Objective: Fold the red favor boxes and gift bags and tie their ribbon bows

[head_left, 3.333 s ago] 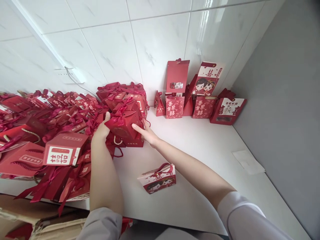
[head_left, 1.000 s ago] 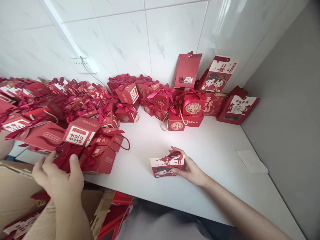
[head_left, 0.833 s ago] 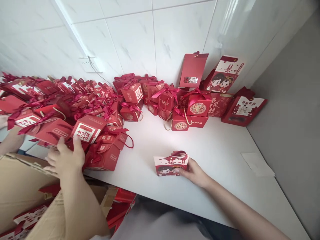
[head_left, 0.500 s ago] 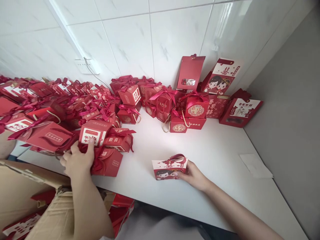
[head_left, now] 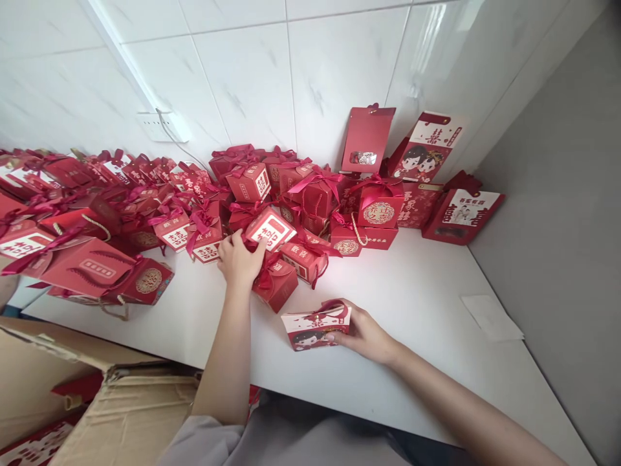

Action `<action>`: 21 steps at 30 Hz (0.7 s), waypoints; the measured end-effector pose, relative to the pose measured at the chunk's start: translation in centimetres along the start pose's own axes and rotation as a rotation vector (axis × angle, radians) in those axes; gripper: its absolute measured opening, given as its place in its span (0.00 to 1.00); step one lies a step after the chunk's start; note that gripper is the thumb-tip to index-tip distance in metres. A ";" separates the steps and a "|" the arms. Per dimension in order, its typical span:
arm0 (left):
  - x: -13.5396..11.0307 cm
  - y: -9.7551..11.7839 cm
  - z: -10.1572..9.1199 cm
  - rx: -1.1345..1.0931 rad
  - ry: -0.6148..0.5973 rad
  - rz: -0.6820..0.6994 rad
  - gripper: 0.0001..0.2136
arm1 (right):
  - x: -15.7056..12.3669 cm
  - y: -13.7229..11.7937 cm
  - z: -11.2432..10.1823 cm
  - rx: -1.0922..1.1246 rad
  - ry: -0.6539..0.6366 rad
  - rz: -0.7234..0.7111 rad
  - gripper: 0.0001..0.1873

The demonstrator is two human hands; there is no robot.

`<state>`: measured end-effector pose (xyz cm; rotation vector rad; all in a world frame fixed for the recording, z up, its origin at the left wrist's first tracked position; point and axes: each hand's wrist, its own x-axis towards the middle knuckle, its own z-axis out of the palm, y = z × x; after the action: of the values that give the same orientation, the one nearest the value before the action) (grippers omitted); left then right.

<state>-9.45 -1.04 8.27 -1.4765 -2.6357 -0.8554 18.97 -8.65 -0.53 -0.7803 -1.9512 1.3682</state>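
My left hand (head_left: 240, 262) presses against a cluster of small red gift boxes, its fingers apart and its thumb by a box with a white label (head_left: 270, 232). Two more boxes lie against that one: a red box with a ribbon bow (head_left: 279, 281) and a ribboned box (head_left: 305, 259) to its right. My right hand (head_left: 363, 333) is closed on a small red-and-white gift box (head_left: 315, 330) with a cartoon figure and a dark red loop handle. That box is tilted over the white table (head_left: 388, 395); whether it touches the surface I cannot tell.
Many red gift boxes (head_left: 94, 265) crowd the left side of the table. Taller gift boxes (head_left: 427, 152) stand by the tiled wall, and a white paper (head_left: 492, 317) lies at the right. An open cardboard carton (head_left: 126, 414) sits at the lower left.
My left hand has moved right and away from me, and the cluster of gift boxes has slid along with it. My right hand, still holding its gift box, has shifted slightly left.
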 end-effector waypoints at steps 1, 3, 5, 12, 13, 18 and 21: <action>0.6 0.4 0.5 0.000 -0.023 0.028 0.35 | 0.2 -0.1 0.0 -0.002 -0.006 0.000 0.25; 1.8 1.0 1.5 0.006 -0.075 0.109 0.39 | 0.6 -0.2 -0.1 -0.029 -0.009 -0.014 0.25; 2.9 1.2 2.1 0.027 -0.116 0.193 0.41 | 1.2 -0.3 -0.4 -0.097 0.006 -0.061 0.25; 4.1 1.2 2.3 -0.014 -0.065 0.271 0.33 | 4.7 1.5 -2.5 -0.250 0.124 -0.105 0.29; 3.9 1.1 2.0 -0.066 -0.008 0.287 0.29 | 5.2 1.8 -2.7 -0.239 0.154 -0.104 0.31; 1.1 0.2 -0.1 -0.274 0.259 0.322 0.17 | 6.1 2.2 -2.7 -0.138 0.202 -0.072 0.31; -2.4 -0.6 -1.8 -0.413 0.255 0.373 0.14 | 5.2 1.5 -2.3 0.033 0.135 -0.009 0.32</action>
<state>-9.01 -4.02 8.89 -1.7200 -1.9920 -1.4809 17.63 -2.94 -0.59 -0.8258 -1.8212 1.3048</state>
